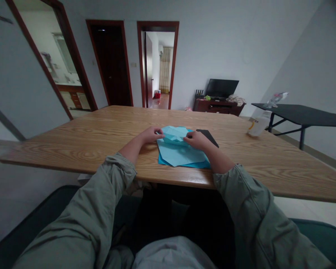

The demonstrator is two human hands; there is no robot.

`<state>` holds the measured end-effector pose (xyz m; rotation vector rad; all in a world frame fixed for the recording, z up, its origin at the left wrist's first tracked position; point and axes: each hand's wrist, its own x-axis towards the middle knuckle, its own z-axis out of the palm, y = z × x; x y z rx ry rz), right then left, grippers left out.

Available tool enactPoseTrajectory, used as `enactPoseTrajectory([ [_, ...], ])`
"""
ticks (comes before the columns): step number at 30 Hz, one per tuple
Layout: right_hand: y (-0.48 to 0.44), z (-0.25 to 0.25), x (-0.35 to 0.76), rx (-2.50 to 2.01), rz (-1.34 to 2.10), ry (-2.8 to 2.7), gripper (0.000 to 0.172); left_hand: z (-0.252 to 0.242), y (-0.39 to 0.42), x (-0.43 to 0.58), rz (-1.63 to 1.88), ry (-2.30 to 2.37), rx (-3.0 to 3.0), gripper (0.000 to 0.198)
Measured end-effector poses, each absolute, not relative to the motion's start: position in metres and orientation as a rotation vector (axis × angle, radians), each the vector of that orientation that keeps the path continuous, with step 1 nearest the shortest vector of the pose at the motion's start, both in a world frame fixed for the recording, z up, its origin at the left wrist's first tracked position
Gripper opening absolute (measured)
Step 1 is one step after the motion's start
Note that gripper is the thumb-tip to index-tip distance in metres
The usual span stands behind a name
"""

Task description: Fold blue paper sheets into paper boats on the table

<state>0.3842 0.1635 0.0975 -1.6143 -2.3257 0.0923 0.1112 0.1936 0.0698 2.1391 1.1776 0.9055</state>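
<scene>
- Left hand (152, 135), head view: your thumb and fingers pinch the left edge of the creased pale-blue paper (173, 133).
- Right hand (197, 140): you grip the paper's right edge, thumb against curled fingers.
- Paper sits between your hands, over a flat pale-blue sheet (179, 155); whether the two join, I cannot tell.
- Risk: pull your hands apart unevenly and the thin paper could tear or its creases flatten out.
- Risk: squeeze too hard and you could press stray folds into the ends.
- Darker blue sheet (162, 161) lies underneath, near the table (100, 138) edge; your forearms flank it, so a dragged wrist could skew the stack.
- Black flat piece (212, 139) lies beside your right wrist; a sideways sweep could knock it.
</scene>
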Motion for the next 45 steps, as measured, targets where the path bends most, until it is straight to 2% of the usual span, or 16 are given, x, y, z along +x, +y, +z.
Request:
enactPoseTrajectory([
  [6, 0.155, 0.101, 0.388, -1.455, 0.080, -2.382, 0.027, 0.069, 0.196, 0.116, 0.979, 1.177, 2.091, 0.033],
  [8, 0.152, 0.101, 0.387, -1.326, 0.049, -2.373, 0.030, 0.070, 0.197, 0.119, 1.036, 1.166, 1.984, 0.032],
  [13, 0.146, 0.099, 0.376, -1.083, -0.155, -2.361, 0.079, 0.080, 0.192, 0.126, 1.150, 1.104, 1.624, 0.032],
  [15, 0.146, 0.096, 0.370, -1.055, -0.216, -2.366, 0.085, 0.086, 0.186, 0.129, 1.191, 1.063, 1.519, 0.034],
  [18, 0.148, 0.092, 0.364, -1.047, -0.167, -2.310, 0.080, 0.095, 0.177, 0.135, 1.239, 0.963, 1.407, 0.041],
  [25, 0.156, 0.086, 0.359, -0.997, 0.325, -1.968, 0.068, 0.091, 0.173, 0.157, 1.263, 0.883, 1.559, 0.068],
  [30, 0.156, 0.086, 0.355, -1.012, 0.518, -1.890, 0.068, 0.086, 0.176, 0.169, 1.150, 1.090, 1.532, 0.064],
  [33, 0.154, 0.087, 0.353, -0.989, 0.523, -1.903, 0.068, 0.088, 0.171, 0.173, 1.027, 1.070, 1.475, 0.058],
  [37, 0.157, 0.085, 0.355, -0.935, 0.342, -1.903, 0.067, 0.087, 0.171, 0.174, 1.032, 0.954, 1.523, 0.059],
  [40, 0.163, 0.082, 0.359, -0.994, 0.263, -1.842, 0.078, 0.084, 0.175, 0.172, 1.135, 0.894, 1.557, 0.063],
  [45, 0.173, 0.075, 0.364, -1.030, 0.236, -1.677, 0.093, 0.085, 0.174, 0.171, 1.288, 0.855, 1.583, 0.059],
])
